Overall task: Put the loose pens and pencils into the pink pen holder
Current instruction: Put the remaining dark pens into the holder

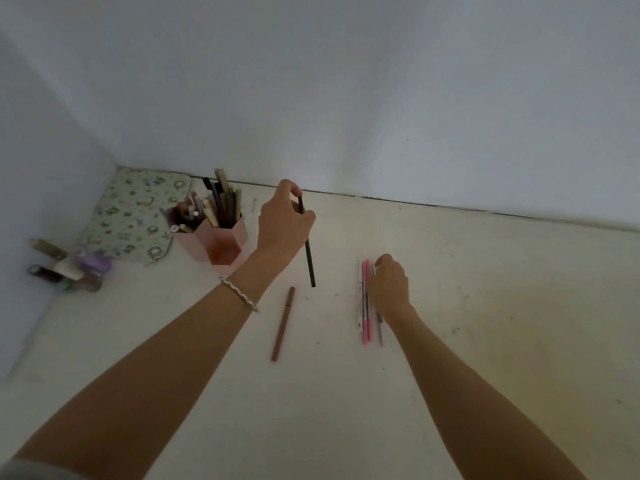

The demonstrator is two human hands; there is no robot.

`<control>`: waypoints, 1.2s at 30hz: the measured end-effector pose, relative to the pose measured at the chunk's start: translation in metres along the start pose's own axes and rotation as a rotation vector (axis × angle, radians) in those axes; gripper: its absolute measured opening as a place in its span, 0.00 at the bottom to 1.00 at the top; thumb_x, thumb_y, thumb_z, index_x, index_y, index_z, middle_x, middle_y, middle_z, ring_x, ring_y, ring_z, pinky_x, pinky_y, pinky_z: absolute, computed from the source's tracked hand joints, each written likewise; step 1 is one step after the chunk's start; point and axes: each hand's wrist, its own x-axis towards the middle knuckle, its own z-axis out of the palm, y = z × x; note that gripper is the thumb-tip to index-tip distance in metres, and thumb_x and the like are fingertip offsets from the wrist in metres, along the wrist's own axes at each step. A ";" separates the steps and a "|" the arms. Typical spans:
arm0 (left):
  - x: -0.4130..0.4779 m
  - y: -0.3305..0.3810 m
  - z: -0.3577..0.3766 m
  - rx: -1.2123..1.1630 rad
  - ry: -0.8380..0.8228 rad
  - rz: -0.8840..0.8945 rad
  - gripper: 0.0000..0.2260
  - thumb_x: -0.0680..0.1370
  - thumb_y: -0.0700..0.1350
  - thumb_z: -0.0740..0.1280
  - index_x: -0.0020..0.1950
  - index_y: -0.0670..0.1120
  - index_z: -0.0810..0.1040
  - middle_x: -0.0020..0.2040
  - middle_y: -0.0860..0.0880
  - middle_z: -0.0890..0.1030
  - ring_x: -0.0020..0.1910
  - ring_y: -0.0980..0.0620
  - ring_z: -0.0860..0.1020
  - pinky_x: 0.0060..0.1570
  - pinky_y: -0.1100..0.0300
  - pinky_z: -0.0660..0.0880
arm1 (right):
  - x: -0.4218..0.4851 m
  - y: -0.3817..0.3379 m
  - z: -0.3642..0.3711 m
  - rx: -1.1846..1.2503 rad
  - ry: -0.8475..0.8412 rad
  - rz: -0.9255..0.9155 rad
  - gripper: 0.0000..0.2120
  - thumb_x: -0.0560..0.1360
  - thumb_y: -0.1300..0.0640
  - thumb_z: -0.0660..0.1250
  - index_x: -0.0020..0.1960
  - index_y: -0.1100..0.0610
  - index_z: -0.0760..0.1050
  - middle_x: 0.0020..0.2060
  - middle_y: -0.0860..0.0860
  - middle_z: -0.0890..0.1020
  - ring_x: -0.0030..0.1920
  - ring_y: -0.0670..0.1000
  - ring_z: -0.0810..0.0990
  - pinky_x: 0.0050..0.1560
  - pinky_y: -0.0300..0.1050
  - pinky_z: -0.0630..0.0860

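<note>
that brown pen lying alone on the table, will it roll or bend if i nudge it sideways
The brown pen looks straight and rigid, so it probably will not bend. Its slim barrel lies flat on the smooth table, so a sideways nudge may roll it. It seems light; a pinch should lift it.

The pen holder point(221, 244) stands at the back left of the table point(485, 306), a mat point(131, 216) behind it. A lone pen point(283, 323) lies nearer and rightward; a bunch of pens point(365, 306) lies farther right.

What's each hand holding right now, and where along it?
Left hand pinches the dark pencil near its top end. Right hand curls over the pink pens at their far half; grip unclear.
</note>
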 end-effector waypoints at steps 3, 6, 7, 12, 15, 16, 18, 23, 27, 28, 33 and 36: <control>0.009 0.008 -0.036 -0.094 0.181 0.140 0.10 0.74 0.37 0.68 0.53 0.46 0.73 0.37 0.57 0.77 0.34 0.62 0.78 0.34 0.70 0.75 | 0.005 -0.016 -0.016 0.098 0.119 -0.071 0.14 0.75 0.63 0.64 0.61 0.63 0.72 0.53 0.58 0.78 0.48 0.56 0.77 0.48 0.44 0.69; 0.021 0.016 -0.094 -0.125 0.496 0.338 0.09 0.73 0.38 0.67 0.51 0.47 0.74 0.36 0.60 0.76 0.33 0.67 0.78 0.35 0.77 0.72 | 0.010 -0.060 -0.045 0.353 0.317 -0.234 0.20 0.70 0.65 0.64 0.62 0.59 0.72 0.42 0.54 0.77 0.39 0.49 0.73 0.41 0.31 0.65; 0.024 0.016 -0.113 -0.125 0.569 0.375 0.10 0.73 0.39 0.67 0.50 0.50 0.72 0.36 0.61 0.76 0.34 0.68 0.78 0.35 0.76 0.72 | 0.010 -0.079 -0.054 0.461 0.352 -0.287 0.20 0.70 0.66 0.64 0.61 0.57 0.73 0.40 0.52 0.76 0.37 0.47 0.72 0.39 0.28 0.66; 0.028 -0.018 -0.142 0.049 0.540 0.344 0.09 0.74 0.39 0.66 0.51 0.50 0.72 0.42 0.52 0.80 0.38 0.59 0.80 0.41 0.70 0.76 | -0.006 -0.146 -0.067 0.788 0.449 -0.453 0.17 0.70 0.67 0.65 0.57 0.54 0.73 0.41 0.52 0.77 0.38 0.40 0.75 0.39 0.29 0.72; 0.025 -0.043 -0.131 0.268 0.372 0.390 0.06 0.75 0.37 0.67 0.51 0.43 0.75 0.44 0.45 0.80 0.43 0.47 0.79 0.46 0.53 0.77 | -0.020 -0.169 -0.055 0.815 0.404 -0.527 0.16 0.72 0.67 0.65 0.58 0.57 0.73 0.43 0.52 0.78 0.39 0.42 0.76 0.41 0.30 0.74; 0.024 -0.050 -0.128 0.400 0.349 0.409 0.04 0.75 0.39 0.67 0.49 0.42 0.77 0.46 0.44 0.81 0.46 0.45 0.78 0.49 0.50 0.76 | -0.024 -0.174 -0.049 0.808 0.391 -0.557 0.16 0.72 0.68 0.65 0.58 0.57 0.73 0.43 0.52 0.78 0.39 0.41 0.76 0.42 0.29 0.74; 0.023 -0.058 -0.126 0.588 0.400 0.406 0.06 0.75 0.44 0.67 0.47 0.44 0.82 0.51 0.46 0.82 0.54 0.44 0.77 0.55 0.49 0.71 | -0.031 -0.183 -0.039 0.791 0.375 -0.618 0.15 0.73 0.69 0.65 0.58 0.59 0.73 0.43 0.53 0.79 0.40 0.42 0.77 0.43 0.31 0.75; 0.021 -0.050 -0.149 0.422 0.581 0.411 0.10 0.74 0.39 0.63 0.52 0.43 0.81 0.51 0.46 0.82 0.56 0.44 0.75 0.56 0.53 0.68 | -0.040 -0.211 -0.015 0.850 0.366 -0.739 0.15 0.75 0.69 0.65 0.59 0.59 0.73 0.46 0.53 0.79 0.44 0.49 0.80 0.47 0.39 0.80; 0.005 -0.040 -0.154 0.279 0.578 0.411 0.11 0.73 0.37 0.61 0.52 0.43 0.80 0.49 0.47 0.81 0.50 0.49 0.75 0.53 0.62 0.69 | -0.038 -0.222 0.014 0.730 0.339 -0.795 0.13 0.76 0.68 0.64 0.59 0.60 0.74 0.48 0.51 0.77 0.45 0.43 0.77 0.49 0.43 0.79; -0.002 -0.040 -0.150 0.256 0.540 0.396 0.10 0.73 0.39 0.61 0.51 0.43 0.79 0.48 0.47 0.80 0.46 0.50 0.76 0.49 0.63 0.71 | -0.037 -0.220 0.022 0.637 0.320 -0.844 0.12 0.76 0.68 0.65 0.59 0.61 0.75 0.48 0.52 0.77 0.46 0.45 0.78 0.50 0.46 0.79; -0.039 -0.055 -0.124 0.482 0.310 0.226 0.03 0.73 0.40 0.66 0.43 0.41 0.77 0.44 0.46 0.76 0.41 0.48 0.75 0.35 0.53 0.77 | -0.038 -0.197 0.043 0.276 0.392 -0.936 0.19 0.72 0.68 0.66 0.62 0.60 0.78 0.53 0.57 0.77 0.54 0.55 0.76 0.56 0.48 0.72; -0.049 -0.058 -0.120 0.672 0.331 0.441 0.04 0.71 0.39 0.66 0.40 0.39 0.77 0.41 0.42 0.77 0.41 0.44 0.76 0.30 0.55 0.76 | -0.031 -0.178 0.029 0.427 0.468 -0.777 0.22 0.70 0.71 0.61 0.63 0.60 0.74 0.54 0.55 0.76 0.53 0.53 0.75 0.57 0.46 0.72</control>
